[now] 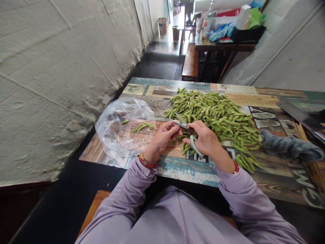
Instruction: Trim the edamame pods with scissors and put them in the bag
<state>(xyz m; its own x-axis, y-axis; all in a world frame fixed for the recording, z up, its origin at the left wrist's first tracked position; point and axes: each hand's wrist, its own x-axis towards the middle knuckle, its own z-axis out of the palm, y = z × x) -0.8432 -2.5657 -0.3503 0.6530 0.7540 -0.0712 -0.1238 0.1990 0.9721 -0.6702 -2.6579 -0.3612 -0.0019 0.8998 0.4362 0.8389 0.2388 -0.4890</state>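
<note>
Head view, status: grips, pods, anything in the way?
Copy: right grip shut on scissors, left grip pinched at the blades. Beyond them, pod pile. At left, bag with few pods. Nothing in the way.

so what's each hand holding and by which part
The right hand holds the scissors by the green handle. The left hand is closed beside them; what it holds, if anything, cannot be told.

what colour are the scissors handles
Pale green handles on the scissors in the right hand; head view.
</note>
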